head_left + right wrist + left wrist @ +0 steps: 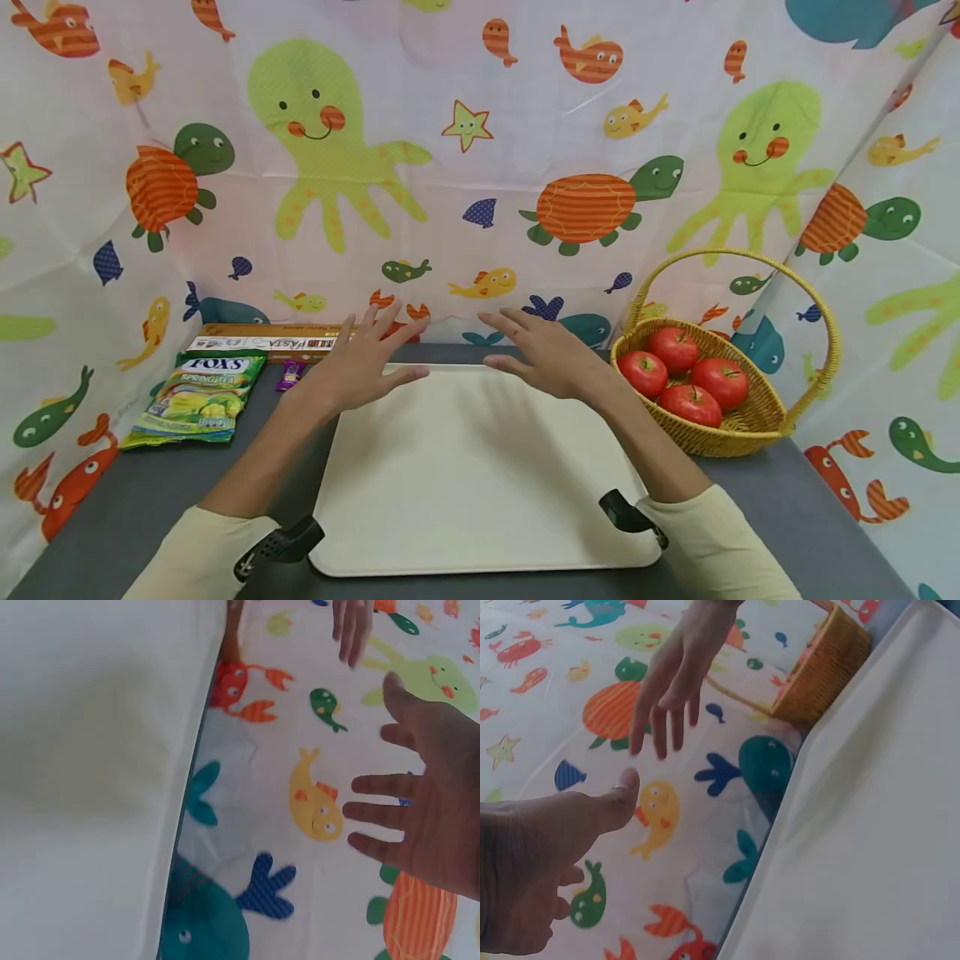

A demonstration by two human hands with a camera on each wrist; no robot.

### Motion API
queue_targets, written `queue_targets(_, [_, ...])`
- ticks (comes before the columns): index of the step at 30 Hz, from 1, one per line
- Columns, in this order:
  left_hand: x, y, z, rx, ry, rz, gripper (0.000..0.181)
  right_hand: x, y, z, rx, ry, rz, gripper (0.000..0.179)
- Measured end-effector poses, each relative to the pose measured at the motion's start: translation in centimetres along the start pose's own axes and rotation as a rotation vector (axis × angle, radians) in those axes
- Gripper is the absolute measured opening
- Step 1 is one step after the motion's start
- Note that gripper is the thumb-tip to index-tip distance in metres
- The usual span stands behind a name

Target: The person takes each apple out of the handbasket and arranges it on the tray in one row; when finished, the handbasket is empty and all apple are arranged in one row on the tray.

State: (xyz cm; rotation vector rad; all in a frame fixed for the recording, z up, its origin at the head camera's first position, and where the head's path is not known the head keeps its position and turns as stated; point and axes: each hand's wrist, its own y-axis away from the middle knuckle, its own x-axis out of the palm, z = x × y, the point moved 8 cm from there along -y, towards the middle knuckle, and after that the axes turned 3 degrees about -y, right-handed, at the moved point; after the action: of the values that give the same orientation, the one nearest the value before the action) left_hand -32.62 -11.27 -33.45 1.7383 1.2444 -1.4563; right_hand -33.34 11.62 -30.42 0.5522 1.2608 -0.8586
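Observation:
Both hands hover over the far part of a cream tray [480, 483], fingers spread and nothing held. My left hand [363, 362] is above the tray's far left corner, thumb pointing inward. Opposite it, my right hand [543, 354] hangs above the far right part, its fingers pointing left. In the left wrist view the left hand [547, 855] shows its thumb and some partly hidden fingertips, with the right hand [682, 675] beyond. The right wrist view shows the right hand [427, 787] with fingers apart. Neither hand touches the tray.
Right of the tray stands a yellow wicker basket [720, 446] with several red apples [720, 383]. At left lie a green FOX'S candy bag [198, 396], a small purple packet [291, 375] and a long pasta box [262, 342]. A printed curtain [465, 200] encloses the grey table [795, 508].

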Motion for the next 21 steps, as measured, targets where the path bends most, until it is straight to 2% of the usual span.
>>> queue_targets(3, [0.2,0.9,1.5,-0.014,0.04,0.053,0.08,-1.0,0.7,-0.8,-0.002,-0.006,-0.04,0.07])
queue_targets(5, [0.5,1.7,2.5,-0.009,0.072,0.11,0.082,-1.8,1.3,-1.5,0.006,-0.025,-0.053,0.072])
queue_targets(10, [2.4,4.3,4.2,0.074,0.175,0.298,0.101,-3.8,3.8,-3.6,0.059,-0.057,-0.078,0.08])
queue_targets(13, [3.6,6.3,5.3,0.11,0.235,0.384,0.115,-4.3,5.4,-4.7,0.101,-0.046,-0.086,0.083])
queue_targets(17, [5.2,8.5,6.9,0.092,0.262,0.451,0.125,-4.6,7.2,-5.8,0.123,-0.018,-0.095,0.084])
queue_targets(21, [6.6,9.3,7.7,0.068,0.264,0.477,0.131,-5.3,8.8,-6.9,0.149,-0.017,-0.115,0.084])
